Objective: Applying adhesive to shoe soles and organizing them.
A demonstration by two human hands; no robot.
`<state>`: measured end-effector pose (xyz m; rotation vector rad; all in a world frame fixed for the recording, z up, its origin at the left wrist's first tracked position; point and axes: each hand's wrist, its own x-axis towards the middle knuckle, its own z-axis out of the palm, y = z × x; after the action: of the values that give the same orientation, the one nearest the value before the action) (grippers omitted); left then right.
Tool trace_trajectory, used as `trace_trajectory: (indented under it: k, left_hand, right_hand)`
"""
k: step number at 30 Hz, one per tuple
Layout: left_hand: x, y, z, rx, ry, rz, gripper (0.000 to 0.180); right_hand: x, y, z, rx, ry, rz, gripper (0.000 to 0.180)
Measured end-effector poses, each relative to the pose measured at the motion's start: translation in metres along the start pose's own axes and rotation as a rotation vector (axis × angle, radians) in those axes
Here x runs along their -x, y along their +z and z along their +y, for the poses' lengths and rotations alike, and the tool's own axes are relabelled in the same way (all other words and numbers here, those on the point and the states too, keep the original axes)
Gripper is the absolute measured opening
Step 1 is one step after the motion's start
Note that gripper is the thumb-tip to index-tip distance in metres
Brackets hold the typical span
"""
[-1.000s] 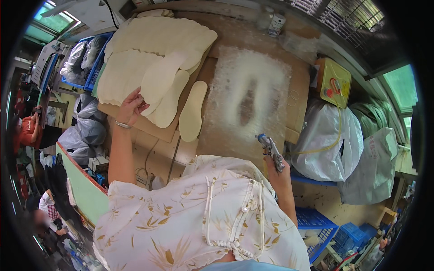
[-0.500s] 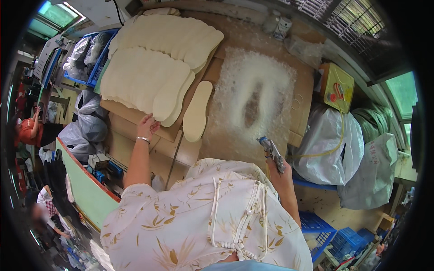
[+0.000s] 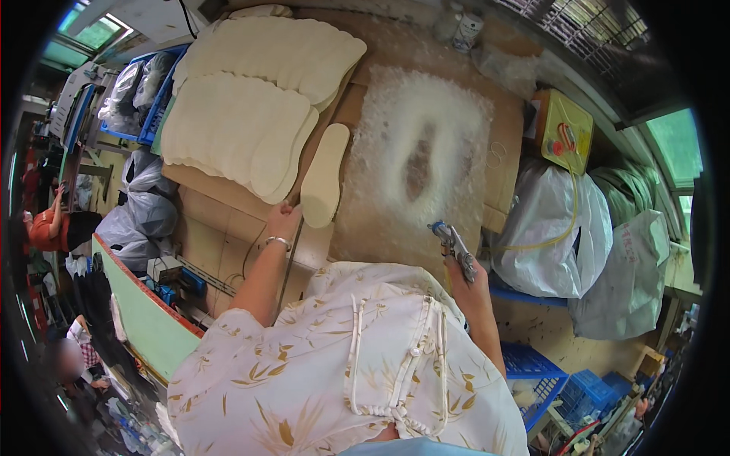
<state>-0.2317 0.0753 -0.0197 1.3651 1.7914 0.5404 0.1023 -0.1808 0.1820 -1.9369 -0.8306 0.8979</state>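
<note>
A: What is hard to see here?

B: The right hand point(image 3: 473, 283) is mostly hidden behind the shoulder of the patterned blouse point(image 3: 342, 372); only its upper part shows, with the fingers wrapped around the grip of a metal spray gun point(image 3: 453, 247). The lower end of the gun is lost inside the hand. The left hand point(image 3: 283, 222) is seen from the back, so I cannot tell whether its fingers are apart or curled; the fingertips seem to reach the near end of the single insole point(image 3: 325, 185), but whether they touch it or the cardboard point(image 3: 220, 220) beside it is unclear

A: Where does that insole lie, and how?

B: Flat on the cardboard, in the middle of the table, just right of the overlapping stack of pale insoles point(image 3: 243, 137) and just left of the white-crusted spray patch point(image 3: 426, 144). Its long axis runs near to far, the far end tipped slightly right

A: And the gun?

B: It stands at the near edge of the patch, nozzle pointing far and slightly left. A yellow box point(image 3: 566, 129) sits far right, above grey plastic bags point(image 3: 555, 228)
</note>
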Motion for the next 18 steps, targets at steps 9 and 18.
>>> trace_trajectory:
  k: [9,18]
  left_hand:
    - [0.003,0.049,0.004,0.189,-0.180,-0.047,0.043]
    - [-0.018,0.059,0.009,0.086,0.022,-0.044,0.037]
  right_hand:
    - [-0.002,-0.008,0.018,0.018,0.070,-0.026,0.023]
    - [-0.012,-0.023,0.074,0.059,0.135,0.166,0.029]
